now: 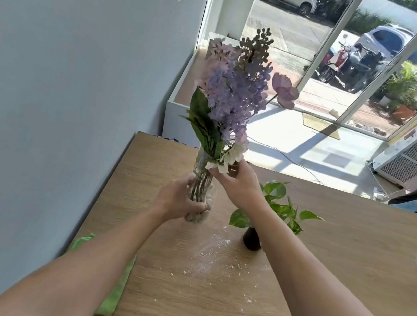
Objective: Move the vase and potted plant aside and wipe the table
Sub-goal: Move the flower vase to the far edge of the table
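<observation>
Two hands point(180, 199) point(238, 183) around glass vase point(200, 180)

The table point(335, 256) is a light wood-grain top whose left edge runs along the grey wall, its far edge facing the window. A green cloth point(117, 287) lies crumpled along the left edge near the near corner, and white crumbs and powder point(217, 255) are scattered across the middle. Just beyond the crumbs, toward the far edge, a potted plant point(252, 237) stands in its small dark pot.
</observation>
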